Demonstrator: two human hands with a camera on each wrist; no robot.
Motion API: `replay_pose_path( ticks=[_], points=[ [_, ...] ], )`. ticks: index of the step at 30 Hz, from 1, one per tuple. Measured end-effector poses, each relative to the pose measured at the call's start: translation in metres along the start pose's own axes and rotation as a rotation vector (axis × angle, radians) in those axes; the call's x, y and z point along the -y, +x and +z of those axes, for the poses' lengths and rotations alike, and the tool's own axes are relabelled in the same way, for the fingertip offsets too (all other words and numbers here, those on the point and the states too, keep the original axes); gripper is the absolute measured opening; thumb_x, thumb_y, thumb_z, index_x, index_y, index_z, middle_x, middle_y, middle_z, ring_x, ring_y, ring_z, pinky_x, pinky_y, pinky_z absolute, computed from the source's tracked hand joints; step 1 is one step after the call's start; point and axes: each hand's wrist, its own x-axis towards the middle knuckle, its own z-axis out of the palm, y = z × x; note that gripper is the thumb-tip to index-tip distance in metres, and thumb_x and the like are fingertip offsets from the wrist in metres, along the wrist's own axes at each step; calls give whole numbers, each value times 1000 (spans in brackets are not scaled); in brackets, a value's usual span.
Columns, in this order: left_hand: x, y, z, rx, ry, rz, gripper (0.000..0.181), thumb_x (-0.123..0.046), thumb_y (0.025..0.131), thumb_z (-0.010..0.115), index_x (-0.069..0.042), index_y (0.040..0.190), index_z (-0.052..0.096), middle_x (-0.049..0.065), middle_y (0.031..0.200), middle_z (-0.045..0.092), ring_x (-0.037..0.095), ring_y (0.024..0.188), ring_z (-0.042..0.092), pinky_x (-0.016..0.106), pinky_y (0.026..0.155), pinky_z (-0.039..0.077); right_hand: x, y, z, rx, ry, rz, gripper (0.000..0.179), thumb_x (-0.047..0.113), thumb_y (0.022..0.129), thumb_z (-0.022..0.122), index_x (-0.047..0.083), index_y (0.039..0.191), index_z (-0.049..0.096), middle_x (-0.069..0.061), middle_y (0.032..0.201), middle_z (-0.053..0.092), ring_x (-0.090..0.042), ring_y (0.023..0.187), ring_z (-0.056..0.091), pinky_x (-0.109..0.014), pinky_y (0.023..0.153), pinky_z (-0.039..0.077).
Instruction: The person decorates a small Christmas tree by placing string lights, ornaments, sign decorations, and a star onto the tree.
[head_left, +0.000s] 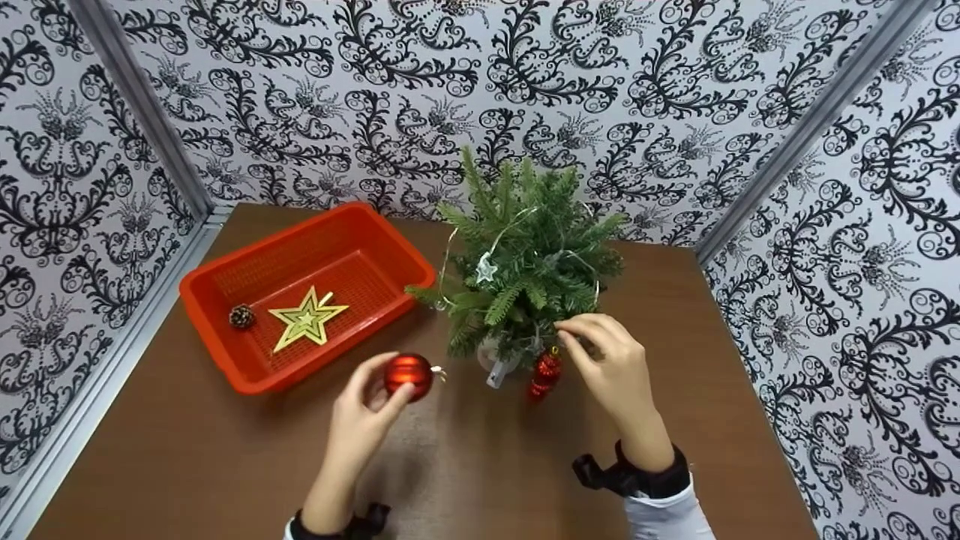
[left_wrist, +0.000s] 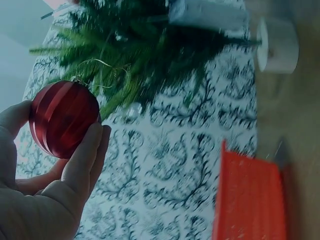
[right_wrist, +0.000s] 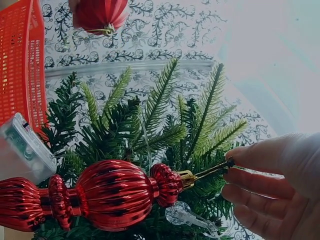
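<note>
My left hand (head_left: 361, 409) holds a shiny red ball ornament (head_left: 409, 376) between thumb and fingers, left of the small green Christmas tree (head_left: 536, 262). The ball (left_wrist: 64, 119) has ridged stripes, and a gold loop shows at its cap in the right wrist view. At the tree's lower right, my right hand (head_left: 611, 364) pinches the gold string (right_wrist: 212, 170) of a long red finial-shaped ornament (right_wrist: 117, 194). That ornament (head_left: 545, 373) hangs down in front of the lower branches. A wire of lights with a clear star (head_left: 486, 268) winds round the tree.
An orange-red plastic basket (head_left: 217, 337) stands on the brown table (head_left: 480, 480) at left. Inside it lie a gold star (head_left: 307, 319) and a pinecone (head_left: 241, 316). A small clear battery box (head_left: 496, 373) hangs by the tree's base. Patterned panels (head_left: 420, 97) enclose the table.
</note>
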Motion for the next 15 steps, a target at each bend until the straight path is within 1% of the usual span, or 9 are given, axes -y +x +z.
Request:
replay_pose_path(
  ticks=[2, 4, 7, 8, 11, 13, 15],
  points=[
    [2, -3, 5, 22, -30, -18, 45, -10, 85, 74, 1, 125, 57, 23, 122, 62, 33, 111, 64, 23, 90, 53, 0, 1, 0, -3, 5, 4, 21, -2, 77, 77, 10, 94, 76, -4, 92, 71, -19, 85, 66, -19, 72, 50],
    [2, -4, 8, 29, -36, -25, 44, -10, 86, 73, 1, 125, 57, 22, 122, 62, 33, 112, 63, 25, 90, 53, 0, 1, 0, -11, 11, 10, 23, -3, 77, 77, 10, 96, 76, -4, 93, 71, -20, 86, 66, -20, 72, 50],
    [3, -6, 8, 27, -44, -32, 44, -10, 86, 73, 1, 125, 57, 21, 121, 62, 32, 112, 63, 25, 90, 53, -1, 0, -1, -19, 20, 29, 26, -3, 77, 77, 9, 99, 76, -6, 94, 71, -20, 85, 65, -19, 65, 48],
    [3, -6, 8, 27, -48, -34, 44, -10, 86, 73, 1, 125, 57, 21, 122, 62, 33, 113, 63, 25, 90, 53, -1, -1, -2, -19, 26, 38, 27, -3, 77, 77, 9, 100, 75, -6, 95, 71, -20, 85, 65, -19, 64, 47],
    [4, -7, 8, 29, -51, -39, 45, -10, 85, 74, 1, 126, 57, 21, 122, 62, 33, 113, 62, 23, 90, 53, -3, -3, -5, -24, 50, 67, 29, -4, 77, 76, 8, 104, 74, -8, 97, 70, -19, 83, 64, -15, 61, 43],
    [5, -7, 7, 29, -47, -36, 45, -10, 85, 74, 1, 126, 57, 21, 122, 62, 34, 114, 62, 23, 89, 53, -5, -4, -8, -47, 72, 79, 32, -5, 77, 76, 7, 106, 73, -9, 98, 70, -16, 82, 63, -12, 66, 44],
    [5, -8, 6, 30, -43, -33, 45, -10, 85, 74, 1, 126, 57, 21, 121, 62, 35, 114, 62, 22, 89, 53, -8, -5, -11, -96, 93, 79, 36, -7, 75, 77, 5, 108, 72, -11, 100, 70, -13, 81, 63, -9, 71, 46]
  ],
)
